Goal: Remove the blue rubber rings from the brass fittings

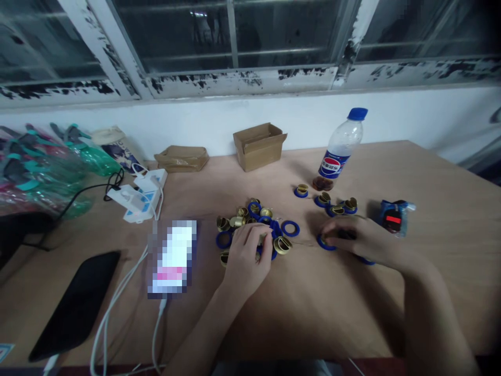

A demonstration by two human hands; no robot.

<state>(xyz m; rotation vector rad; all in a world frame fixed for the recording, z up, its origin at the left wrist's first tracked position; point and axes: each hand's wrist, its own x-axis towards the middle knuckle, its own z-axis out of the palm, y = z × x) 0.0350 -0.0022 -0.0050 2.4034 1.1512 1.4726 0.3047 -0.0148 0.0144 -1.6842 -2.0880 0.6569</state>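
My left hand (248,250) rests in a pile of brass slotted plugs and blue rings. Its fingers are curled together, and what they pinch is too hidden to name. A loose blue ring (290,228) and a brass plug (282,245) lie just right of that hand. Over to the right, my right hand (364,239) has thumb and fingertips closed on a brass plug seated in a blue ring (324,242), low on the table. Beyond it sit several brass plugs in blue rings, such as this plug (351,204). Another ring shows partly under my right palm.
A cola bottle (337,151) and an open cardboard box (260,149) stand at the back. The wooden table (313,318) also holds a lit phone (174,256), a dark tablet-like device (78,303), a power strip (146,196), cables and a small plastic-wrapped packet (393,218).
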